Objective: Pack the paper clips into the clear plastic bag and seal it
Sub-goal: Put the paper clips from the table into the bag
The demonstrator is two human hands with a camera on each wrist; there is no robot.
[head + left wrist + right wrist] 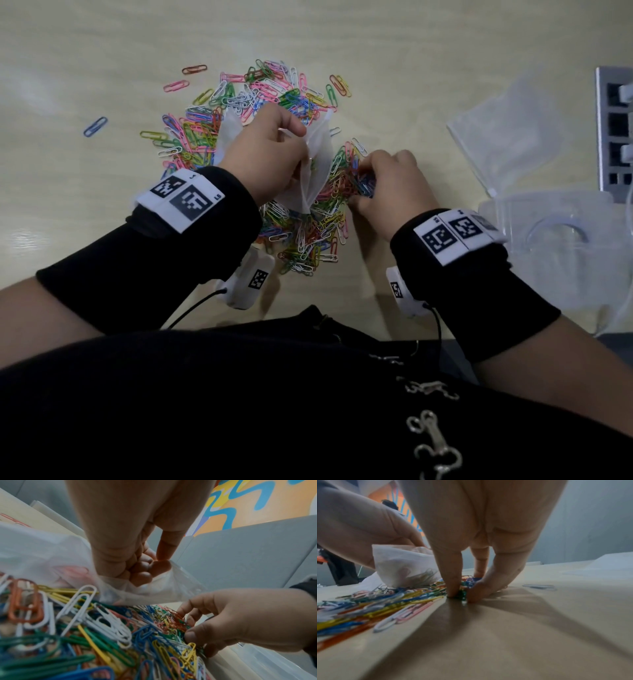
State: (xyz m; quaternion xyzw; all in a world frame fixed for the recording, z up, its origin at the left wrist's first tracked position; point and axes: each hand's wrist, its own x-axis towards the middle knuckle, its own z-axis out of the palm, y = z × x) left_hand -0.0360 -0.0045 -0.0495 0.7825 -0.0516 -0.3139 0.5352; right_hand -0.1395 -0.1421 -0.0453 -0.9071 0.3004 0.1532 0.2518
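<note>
A big heap of coloured paper clips (pixel 301 233) covers the middle of the wooden table (pixel 102 205). My left hand (pixel 270 150) grips the rim of a clear plastic bag (pixel 317 164) and holds it up over the heap; a few clips show through the bag (pixel 406 566). My right hand (pixel 383 192) is down on the heap's right edge, its fingers (pixel 452 577) curled round a bunch of clips (pixel 178 623). The left wrist view shows the left hand's fingers (pixel 142 572) bunched on the bag's edge (pixel 154 588).
Stray clips lie apart at the left, one blue (pixel 96 126) and one pink (pixel 176 85). Spare clear bags (pixel 507 137) and a clear plastic case (pixel 555 236) lie at the right. A grey rack (pixel 615 137) stands at the right edge.
</note>
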